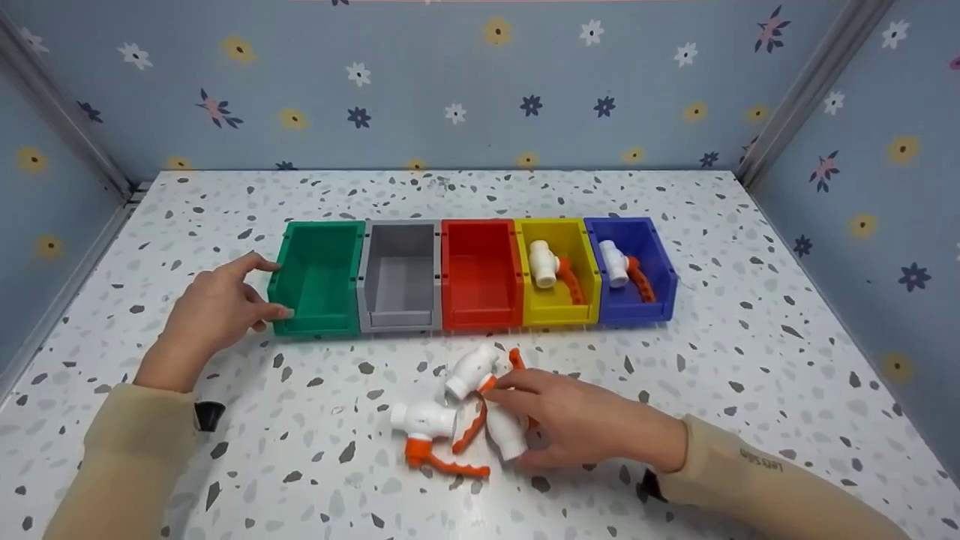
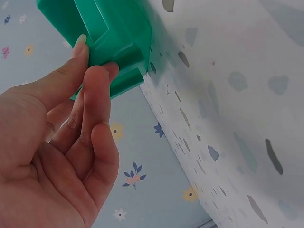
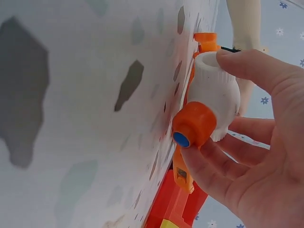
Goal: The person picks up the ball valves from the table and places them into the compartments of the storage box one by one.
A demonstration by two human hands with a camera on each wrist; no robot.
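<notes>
Green bin (image 1: 316, 289) (leftmost) is gripped by the left hand (image 1: 219, 304), a white valve (image 1: 507, 433) by the right hand (image 1: 581, 418).

left forearm (image 1: 124, 457): sleeved, extending forward and slightly inward from the lower left of the head view. left wrist (image 1: 171, 367): bare. left grip (image 1: 217, 304): pinching, with left thumb (image 2: 61, 76) opposed to bent left fingers (image 2: 97, 90). right forearm (image 1: 757, 472): sleeved, reaching inward from the lower right. right wrist (image 1: 664, 439): bare. right grip (image 1: 577, 418): pinching, right thumb (image 3: 247, 64) opposed to bent right fingers (image 3: 209, 175). the left grip is positioned farther forward than the right.
</notes>
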